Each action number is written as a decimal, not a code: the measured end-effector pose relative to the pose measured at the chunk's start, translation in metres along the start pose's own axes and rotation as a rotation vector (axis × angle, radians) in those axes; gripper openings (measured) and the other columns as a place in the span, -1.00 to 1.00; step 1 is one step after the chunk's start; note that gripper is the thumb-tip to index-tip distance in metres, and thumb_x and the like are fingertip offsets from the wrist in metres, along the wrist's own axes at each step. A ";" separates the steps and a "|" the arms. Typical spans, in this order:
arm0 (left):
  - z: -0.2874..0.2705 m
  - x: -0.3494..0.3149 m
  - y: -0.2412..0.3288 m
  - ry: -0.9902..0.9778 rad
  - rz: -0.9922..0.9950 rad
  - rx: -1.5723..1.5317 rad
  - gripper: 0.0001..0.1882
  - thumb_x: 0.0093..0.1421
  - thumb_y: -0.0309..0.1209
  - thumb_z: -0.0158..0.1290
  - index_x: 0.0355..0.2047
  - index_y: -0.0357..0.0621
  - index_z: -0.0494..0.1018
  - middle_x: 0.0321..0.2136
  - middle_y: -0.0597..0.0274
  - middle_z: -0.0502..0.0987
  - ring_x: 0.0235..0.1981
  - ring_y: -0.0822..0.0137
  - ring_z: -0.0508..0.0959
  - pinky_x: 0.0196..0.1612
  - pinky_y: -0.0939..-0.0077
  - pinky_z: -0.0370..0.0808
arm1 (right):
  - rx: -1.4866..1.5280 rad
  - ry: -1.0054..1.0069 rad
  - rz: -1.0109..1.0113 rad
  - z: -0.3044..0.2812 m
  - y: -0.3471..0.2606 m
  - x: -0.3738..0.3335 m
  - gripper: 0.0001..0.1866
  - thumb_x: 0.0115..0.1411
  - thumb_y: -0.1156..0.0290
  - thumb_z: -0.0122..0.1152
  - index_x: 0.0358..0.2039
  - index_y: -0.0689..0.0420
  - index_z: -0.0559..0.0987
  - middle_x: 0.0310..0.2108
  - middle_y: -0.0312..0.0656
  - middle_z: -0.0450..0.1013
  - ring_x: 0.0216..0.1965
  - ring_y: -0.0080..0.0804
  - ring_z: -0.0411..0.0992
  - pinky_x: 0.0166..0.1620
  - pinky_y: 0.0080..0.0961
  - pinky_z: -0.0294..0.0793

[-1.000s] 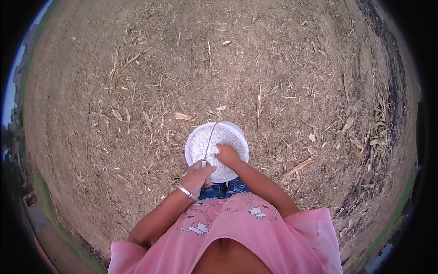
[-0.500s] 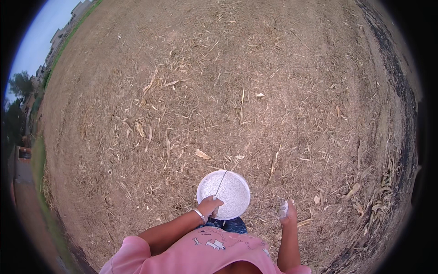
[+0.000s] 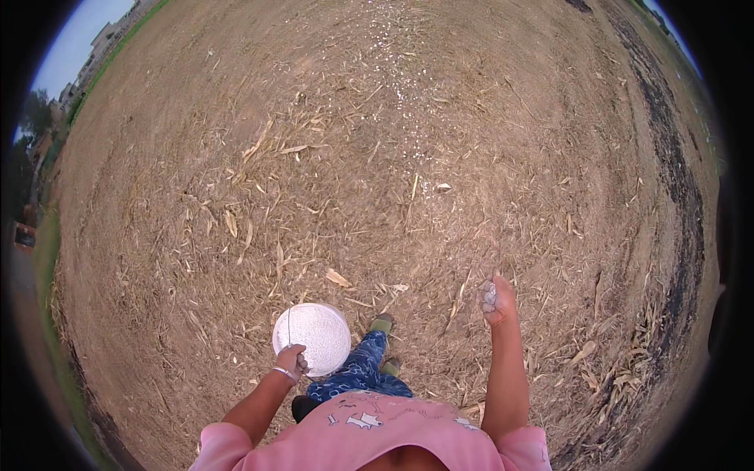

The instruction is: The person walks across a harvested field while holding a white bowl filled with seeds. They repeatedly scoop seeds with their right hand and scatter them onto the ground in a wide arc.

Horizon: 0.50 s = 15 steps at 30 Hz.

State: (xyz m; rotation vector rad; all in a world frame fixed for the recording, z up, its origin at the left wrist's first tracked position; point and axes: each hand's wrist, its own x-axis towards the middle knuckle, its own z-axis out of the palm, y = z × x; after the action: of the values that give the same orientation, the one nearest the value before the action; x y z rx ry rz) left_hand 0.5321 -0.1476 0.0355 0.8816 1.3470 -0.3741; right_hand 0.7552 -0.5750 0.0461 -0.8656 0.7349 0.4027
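A round white bucket (image 3: pixel 348 334) full of small white granules (image 3: pixel 318 334) hangs low in front of my left leg. My left hand (image 3: pixel 293 359) is closed around its thin wire handle (image 3: pixel 289 320), a white band on the wrist. Farther right and forward, my right hand (image 3: pixel 497 300) is held out with curled fingers dusted whitish; whether anything is inside cannot be made out. A trail of white granules (image 3: pixel 410 118) is spread ahead, from near the middle up to the far edge of the view.
Bare brown ground (image 3: pixel 503 157) littered with dry stalks and husks surrounds me. One blue patterned trouser leg (image 3: pixel 365 353) is forward, with a greenish shoe (image 3: pixel 382 322). A dark strip (image 3: pixel 664 118) runs along the right; trees (image 3: pixel 35 114) and buildings stand far left.
My right hand has swung forward, and white granules now show ahead. The bucket in my left hand has moved left. A leg has come into view beside it.
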 end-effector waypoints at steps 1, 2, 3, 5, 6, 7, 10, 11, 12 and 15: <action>-0.008 0.006 0.001 0.014 -0.015 -0.055 -0.81 -0.02 -0.41 -0.06 -0.67 0.03 0.15 -0.85 0.42 0.06 -0.82 0.43 0.15 -0.73 0.42 0.14 | 0.066 0.082 0.050 -0.044 0.014 0.000 -0.82 0.16 0.21 -0.10 -0.45 0.04 0.33 -0.77 -0.44 0.19 -0.87 -0.72 0.06 -0.89 -0.80 -0.04; -0.019 0.014 -0.001 0.032 -0.031 -0.114 -0.80 -0.02 -0.40 -0.07 -0.67 0.03 0.14 -0.85 0.41 0.05 -0.82 0.43 0.14 -0.72 0.41 0.15 | 0.139 0.173 0.050 -0.070 0.028 -0.013 -0.80 0.17 0.20 -0.14 -0.49 0.01 0.31 -0.78 -0.46 0.18 -0.87 -0.71 0.06 -0.89 -0.79 -0.04; -0.027 0.020 -0.002 0.043 -0.048 -0.163 -0.80 -0.01 -0.39 -0.08 -0.68 0.03 0.14 -0.85 0.41 0.04 -0.81 0.42 0.14 -0.70 0.39 0.15 | 0.166 0.356 0.059 -0.107 0.044 -0.016 -0.75 0.18 0.15 -0.18 -0.55 0.00 0.28 -0.79 -0.46 0.14 -0.88 -0.71 0.03 -0.89 -0.80 -0.06; -0.038 0.023 -0.001 0.115 -0.096 -0.242 -0.79 0.00 -0.38 -0.11 -0.69 0.05 0.11 -0.85 0.41 0.03 -0.79 0.42 0.13 -0.68 0.39 0.16 | 0.430 0.329 0.219 -0.181 0.080 -0.027 -0.72 0.18 0.16 -0.23 -0.58 0.02 0.24 -0.78 -0.40 0.13 -0.85 -0.64 0.05 -0.85 -0.74 0.02; -0.039 0.024 0.002 0.135 -0.118 -0.286 -0.79 0.00 -0.38 -0.11 -0.70 0.05 0.11 -0.85 0.41 0.03 -0.79 0.41 0.12 -0.68 0.39 0.16 | 0.414 0.457 0.236 -0.193 0.093 -0.016 -0.72 0.18 0.16 -0.23 -0.58 0.02 0.25 -0.77 -0.38 0.13 -0.84 -0.61 0.06 -0.84 -0.71 0.04; -0.042 0.029 0.002 0.136 -0.128 -0.306 -0.78 0.00 -0.38 -0.11 -0.70 0.05 0.11 -0.85 0.41 0.03 -0.80 0.41 0.12 -0.68 0.39 0.16 | 0.398 0.586 0.254 -0.204 0.105 -0.003 -0.73 0.18 0.17 -0.23 -0.57 0.03 0.26 -0.77 -0.36 0.13 -0.82 -0.58 0.07 -0.82 -0.68 0.07; -0.049 0.053 0.001 0.139 -0.138 -0.329 -0.77 -0.01 -0.36 -0.11 -0.72 0.05 0.10 -0.87 0.40 0.04 -0.81 0.40 0.14 -0.68 0.36 0.17 | 0.410 0.701 0.096 -0.148 0.062 0.055 -0.81 0.14 0.24 -0.14 -0.46 0.07 0.34 -0.68 -0.31 0.26 -0.74 -0.45 0.23 -0.75 -0.56 0.18; -0.054 0.055 -0.002 0.162 -0.127 -0.337 -0.76 -0.01 -0.36 -0.11 -0.73 0.04 0.11 -0.88 0.39 0.05 -0.82 0.40 0.14 -0.68 0.35 0.18 | 0.290 0.390 0.087 -0.091 0.008 0.062 -0.86 0.14 0.30 -0.11 -0.44 0.08 0.36 -0.67 -0.34 0.31 -0.72 -0.49 0.27 -0.75 -0.57 0.23; -0.055 0.057 0.001 0.175 -0.118 -0.326 -0.76 -0.01 -0.35 -0.10 -0.74 0.04 0.11 -0.89 0.39 0.05 -0.83 0.40 0.15 -0.68 0.34 0.19 | 0.559 0.303 -0.119 -0.029 -0.050 0.065 -0.84 0.16 0.32 -0.13 -0.47 0.10 0.35 -0.69 -0.38 0.29 -0.75 -0.61 0.24 -0.79 -0.67 0.22; -0.047 0.055 0.004 0.184 -0.112 -0.298 -0.75 -0.01 -0.35 -0.10 -0.74 0.03 0.12 -0.90 0.39 0.08 -0.84 0.39 0.16 -0.68 0.31 0.23 | 0.271 -0.086 -0.439 0.044 -0.150 0.022 -0.82 0.20 0.28 -0.19 -0.40 0.11 0.31 -0.72 -0.36 0.24 -0.81 -0.72 0.12 -0.85 -0.81 0.03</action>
State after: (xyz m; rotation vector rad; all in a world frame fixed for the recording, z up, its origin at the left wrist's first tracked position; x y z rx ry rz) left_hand 0.5152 -0.0970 -0.0135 0.6041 1.5795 -0.1734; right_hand 0.8780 -0.6289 0.1300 -0.7221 0.4871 -0.0511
